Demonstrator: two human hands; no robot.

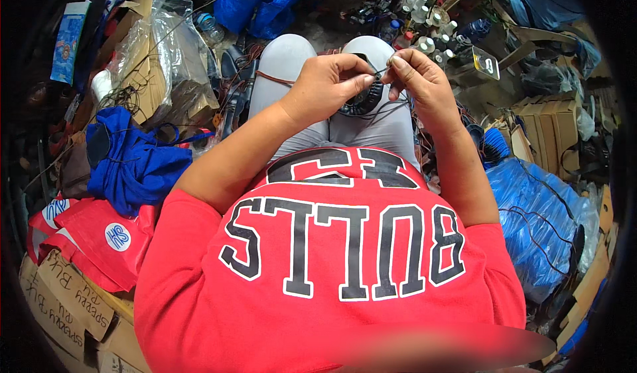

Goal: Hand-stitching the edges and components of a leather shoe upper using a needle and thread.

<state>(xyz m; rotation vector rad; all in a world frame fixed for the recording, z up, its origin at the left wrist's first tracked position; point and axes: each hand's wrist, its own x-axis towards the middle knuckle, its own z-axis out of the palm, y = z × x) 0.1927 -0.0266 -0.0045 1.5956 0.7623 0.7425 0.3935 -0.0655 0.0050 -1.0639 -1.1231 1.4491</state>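
Observation:
Over my knees, my left hand (332, 79) is closed in a pinch on a thin black cord (381, 74). The fingers of my right hand (423, 81) are bent and pressed together on the same cord, a short way to the right. Below the hands a dark, rounded, ribbed thing (362, 102) lies on my right thigh; I cannot make out its kind, as the fingers partly cover it. Loose dark strands trail from it beneath my right hand. A brown cord (274, 78) runs across my left knee toward my left hand.
Bottles (424, 21) crowd the far right. A blue bag (257, 2) lies beyond my knees. To my left are clear plastic sheeting (174, 54), blue cloth (129, 167) and red bags (99, 243). At right sit stacked cardboard (549, 134) and a blue plastic-wrapped bundle (534, 220).

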